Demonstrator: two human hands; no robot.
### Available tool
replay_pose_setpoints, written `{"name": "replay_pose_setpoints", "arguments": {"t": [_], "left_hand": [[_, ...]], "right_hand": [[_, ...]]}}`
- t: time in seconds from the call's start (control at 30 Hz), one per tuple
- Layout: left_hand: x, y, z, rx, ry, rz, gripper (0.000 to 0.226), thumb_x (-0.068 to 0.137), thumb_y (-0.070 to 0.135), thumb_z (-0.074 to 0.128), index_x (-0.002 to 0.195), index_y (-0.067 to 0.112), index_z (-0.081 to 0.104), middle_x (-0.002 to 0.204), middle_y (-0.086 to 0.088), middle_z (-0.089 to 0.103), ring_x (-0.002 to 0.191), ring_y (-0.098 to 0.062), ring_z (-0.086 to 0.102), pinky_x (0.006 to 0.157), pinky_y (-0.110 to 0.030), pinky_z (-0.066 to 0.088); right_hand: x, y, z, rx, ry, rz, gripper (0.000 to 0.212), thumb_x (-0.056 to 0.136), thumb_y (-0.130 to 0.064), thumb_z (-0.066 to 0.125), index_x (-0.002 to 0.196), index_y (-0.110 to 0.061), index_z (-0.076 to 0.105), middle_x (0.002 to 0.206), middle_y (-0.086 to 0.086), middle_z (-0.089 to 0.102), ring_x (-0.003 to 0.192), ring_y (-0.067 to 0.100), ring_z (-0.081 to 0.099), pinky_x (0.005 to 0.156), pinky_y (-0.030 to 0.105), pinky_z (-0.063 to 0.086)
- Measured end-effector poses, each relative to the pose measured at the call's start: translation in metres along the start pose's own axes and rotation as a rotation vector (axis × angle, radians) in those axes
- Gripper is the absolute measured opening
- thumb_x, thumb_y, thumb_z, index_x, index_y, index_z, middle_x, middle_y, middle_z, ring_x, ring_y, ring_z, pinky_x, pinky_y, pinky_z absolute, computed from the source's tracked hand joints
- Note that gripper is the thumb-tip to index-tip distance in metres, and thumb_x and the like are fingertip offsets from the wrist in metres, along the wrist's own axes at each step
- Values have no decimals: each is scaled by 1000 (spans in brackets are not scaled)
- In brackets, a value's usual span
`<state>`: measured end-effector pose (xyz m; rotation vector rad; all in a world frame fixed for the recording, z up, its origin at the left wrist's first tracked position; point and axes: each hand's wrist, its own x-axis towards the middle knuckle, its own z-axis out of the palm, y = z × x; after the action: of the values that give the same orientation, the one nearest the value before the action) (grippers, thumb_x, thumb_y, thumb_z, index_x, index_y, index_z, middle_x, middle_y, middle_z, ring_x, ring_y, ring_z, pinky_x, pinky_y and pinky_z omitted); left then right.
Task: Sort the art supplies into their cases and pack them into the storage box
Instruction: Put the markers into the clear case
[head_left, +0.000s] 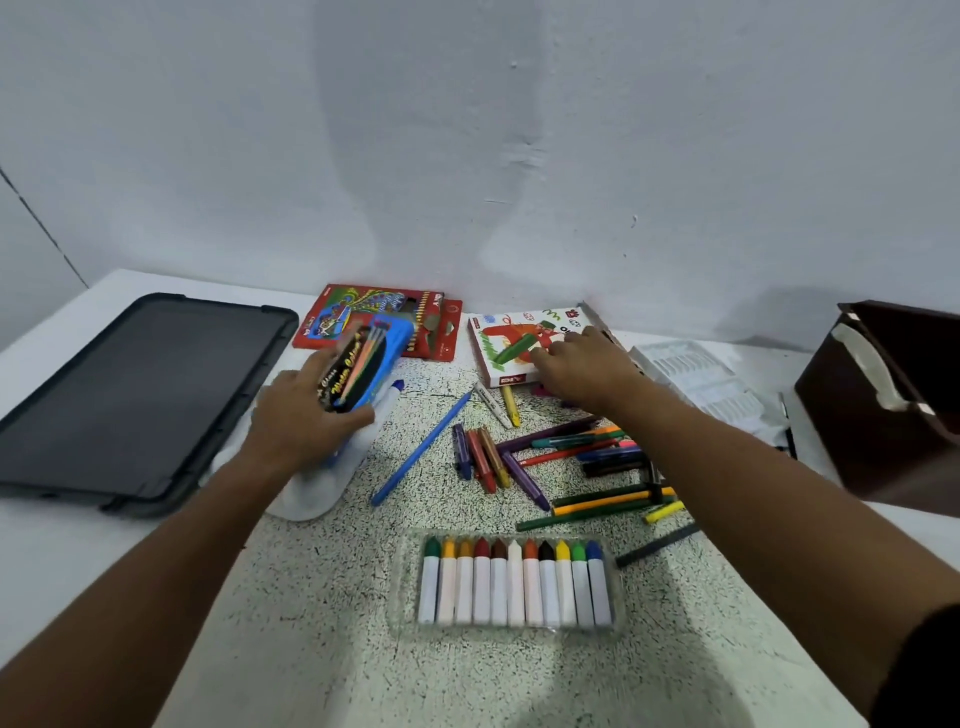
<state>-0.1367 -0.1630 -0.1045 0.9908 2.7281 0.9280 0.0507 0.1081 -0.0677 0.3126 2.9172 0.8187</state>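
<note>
Two hands are working: left hand (301, 415) is gripping the blue watercolour case (366, 364). Right hand (582, 371) is resting, fingers relaxed, on the white crayon box (511, 338).

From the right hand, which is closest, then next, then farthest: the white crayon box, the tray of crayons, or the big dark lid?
1. White crayon box: under the right hand, by the wall.
2. Tray of crayons: nearer the person, in the middle of the table.
3. Big dark lid: far off on the left side.
</note>
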Motion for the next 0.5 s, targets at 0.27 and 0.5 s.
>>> {"name": "replay_pose_setpoints", "arguments": {"t": [0.27, 0.5], "left_hand": [[13, -13, -24, 25, 48, 12, 90, 57, 62, 61, 141, 34, 42, 117, -16, 62, 97, -33, 62, 83, -39, 50], [-3, 2, -3, 279, 105, 164, 62, 69, 58, 56, 120, 23, 64, 129, -18, 51, 122, -40, 41, 98, -51, 34]], "right_hand": [[4, -5, -10, 260, 126, 35, 42, 95, -30, 48, 137, -26, 47, 137, 7, 51, 125, 29, 45, 103, 45, 35], [27, -35, -18, 386, 18, 161, 40, 91, -24, 53, 131, -15, 51, 133, 12, 51, 126, 32, 42, 105, 47, 35]]}}
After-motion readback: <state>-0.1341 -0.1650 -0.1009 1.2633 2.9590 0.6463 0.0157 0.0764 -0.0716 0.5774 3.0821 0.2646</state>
